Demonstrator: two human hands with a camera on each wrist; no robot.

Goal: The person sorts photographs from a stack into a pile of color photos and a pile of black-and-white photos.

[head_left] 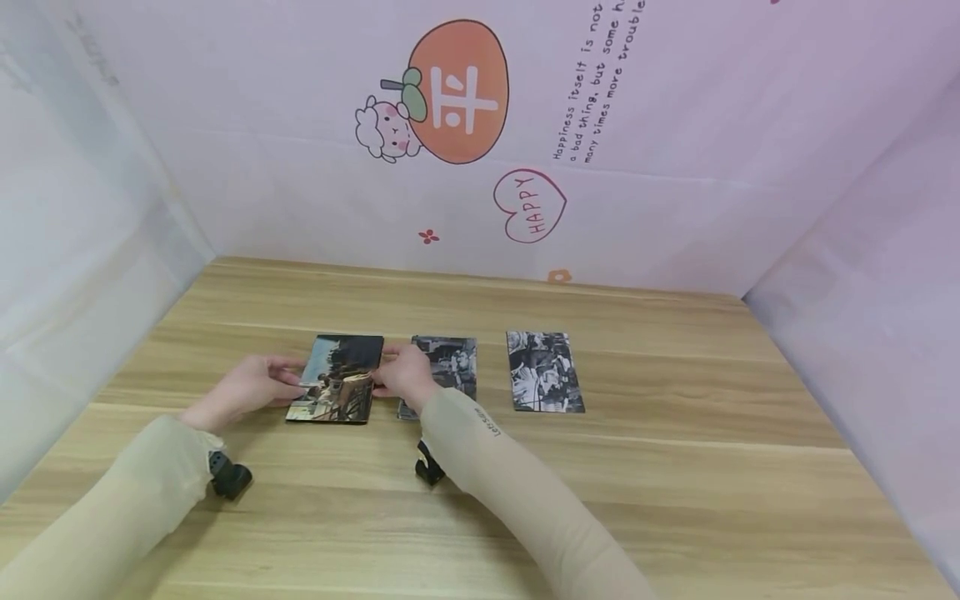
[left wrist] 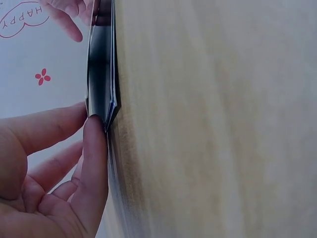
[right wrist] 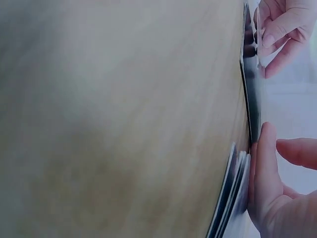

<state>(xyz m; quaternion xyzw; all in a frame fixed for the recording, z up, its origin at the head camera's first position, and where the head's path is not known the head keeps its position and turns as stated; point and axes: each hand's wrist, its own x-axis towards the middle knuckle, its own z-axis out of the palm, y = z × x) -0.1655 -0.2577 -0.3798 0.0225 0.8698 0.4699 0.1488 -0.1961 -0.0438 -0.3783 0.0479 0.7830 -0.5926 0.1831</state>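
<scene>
A colour photo card tops a small stack at the left of the group. My left hand pinches this card's left edge; the left wrist view shows a gap between the raised card and the cards under it. At the stack's right edge is my right hand, fingers extended against the side and thumb held apart, as the right wrist view shows. Its wrist passes over a second pile of black-and-white photo cards, partly hiding it.
A black-and-white photo card lies apart to the right on the wood-grain table. Printed cloth hangs along the back, with pale cloth sides at left and right. Small black devices are worn at both wrists.
</scene>
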